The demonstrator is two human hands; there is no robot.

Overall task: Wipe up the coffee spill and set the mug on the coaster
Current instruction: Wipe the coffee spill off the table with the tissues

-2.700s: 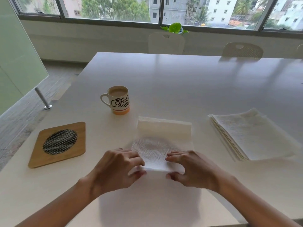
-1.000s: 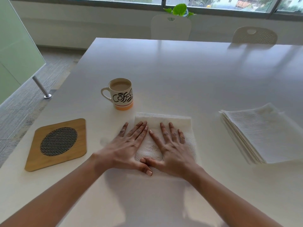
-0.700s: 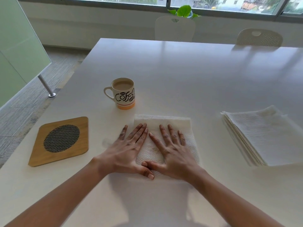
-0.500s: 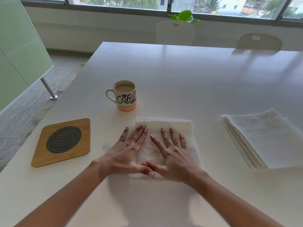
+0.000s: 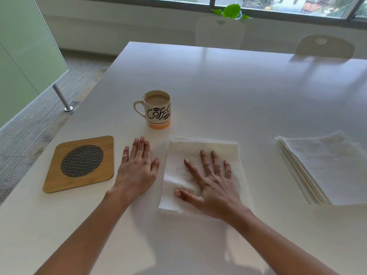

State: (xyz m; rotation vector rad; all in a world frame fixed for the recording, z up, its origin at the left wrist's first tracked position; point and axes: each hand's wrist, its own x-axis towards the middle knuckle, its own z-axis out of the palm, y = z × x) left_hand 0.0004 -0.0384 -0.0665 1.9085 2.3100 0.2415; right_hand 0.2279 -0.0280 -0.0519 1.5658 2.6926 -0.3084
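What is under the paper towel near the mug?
The right hand lies flat on the paper towel, which lies on the table. A faint brownish stain shows through; whatever spill is underneath is covered.

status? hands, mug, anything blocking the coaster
Right hand flat on paper towel; left hand flat on table, empty. Mug full, off coaster. Coaster top bare.
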